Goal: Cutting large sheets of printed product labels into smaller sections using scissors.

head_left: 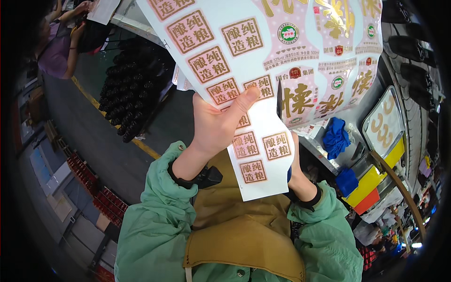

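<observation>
A large glossy sheet of printed labels hangs in front of me, pink and gold with white borders. Along its left side runs a white strip with square brown stamp-like labels, its lower end parted from the rest. My left hand pinches this strip, thumb on top and fingers behind. In the gap between strip and sheet shows a narrow dark blade, which looks like part of a pair of scissors. Below it my right hand is closed, mostly hidden behind the strip, with a dark blue sliver beside it.
Right, a crumpled blue cloth lies on a metal worktop near a tray with ring-shaped pieces. Yellow and orange bins stand nearer. Many dark bottles stand left; another person works at upper left.
</observation>
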Demonstrator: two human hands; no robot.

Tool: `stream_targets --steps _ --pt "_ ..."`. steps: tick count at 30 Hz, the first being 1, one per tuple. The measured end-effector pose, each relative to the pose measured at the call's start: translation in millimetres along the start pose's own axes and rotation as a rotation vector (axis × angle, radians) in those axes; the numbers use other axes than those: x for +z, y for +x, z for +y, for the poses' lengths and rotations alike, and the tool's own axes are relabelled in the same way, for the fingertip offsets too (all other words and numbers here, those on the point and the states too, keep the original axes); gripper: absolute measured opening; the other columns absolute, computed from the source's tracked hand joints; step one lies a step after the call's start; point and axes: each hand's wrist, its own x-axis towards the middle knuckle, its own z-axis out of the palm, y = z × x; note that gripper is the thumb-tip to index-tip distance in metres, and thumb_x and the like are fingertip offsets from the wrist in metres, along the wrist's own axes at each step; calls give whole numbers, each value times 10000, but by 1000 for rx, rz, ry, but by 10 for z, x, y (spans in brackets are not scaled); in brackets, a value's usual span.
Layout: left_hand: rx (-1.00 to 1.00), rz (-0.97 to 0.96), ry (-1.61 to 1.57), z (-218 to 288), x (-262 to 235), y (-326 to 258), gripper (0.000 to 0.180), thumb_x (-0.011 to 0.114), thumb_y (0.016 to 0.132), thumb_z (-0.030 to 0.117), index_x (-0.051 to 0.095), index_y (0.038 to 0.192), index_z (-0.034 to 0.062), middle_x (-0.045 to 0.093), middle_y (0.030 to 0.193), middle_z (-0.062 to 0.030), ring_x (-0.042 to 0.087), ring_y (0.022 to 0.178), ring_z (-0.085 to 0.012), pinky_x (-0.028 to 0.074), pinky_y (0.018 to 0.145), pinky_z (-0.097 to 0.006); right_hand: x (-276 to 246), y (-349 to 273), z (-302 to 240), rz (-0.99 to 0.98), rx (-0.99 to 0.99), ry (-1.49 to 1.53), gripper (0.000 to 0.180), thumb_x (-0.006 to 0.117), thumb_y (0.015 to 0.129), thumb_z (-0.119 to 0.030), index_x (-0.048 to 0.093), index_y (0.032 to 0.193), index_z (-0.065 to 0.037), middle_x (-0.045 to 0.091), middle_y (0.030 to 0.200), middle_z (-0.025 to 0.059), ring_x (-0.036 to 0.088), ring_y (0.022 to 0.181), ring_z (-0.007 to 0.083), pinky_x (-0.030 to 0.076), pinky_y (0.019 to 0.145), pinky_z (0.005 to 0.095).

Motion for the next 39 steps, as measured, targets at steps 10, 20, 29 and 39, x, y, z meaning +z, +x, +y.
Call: stream_targets --steps 10,20,29,39 --pt "-271 -34 -26 124 -44 -101 165 636 881 28 639 1035 -34 685 933 -69 637 804 -91 523 680 -242 42 -21 -279 -142 -21 -125 302 577 870 -174 592 1037 77 683 890 166 626 849 155 497 762 317" --pt "-401 -23 -46 117 -49 -155 182 631 891 56 627 1049 -35 681 945 -82 648 799 -105 531 668 -245 24 -39 -134 -175 -102 -240 243 555 883 -163 620 863 70 664 706 110 587 675 95 486 610 293" --pt "-565 53 -80 93 -239 -361 220 625 888 51 602 1088 -36 669 967 -90 651 816 -117 536 682 -252 124 -78 42 -245 -3 -261 340 511 953 -254 593 916 73 622 698 112 519 667 99 452 616 292" --pt "-645 37 -124 219 -348 -512 252 628 888 60 589 1117 -37 666 991 -101 651 834 -122 544 695 -261 289 -172 188 -187 5 -120 278 475 937 -160 560 795 63 511 586 25 424 559 59 369 511 275"
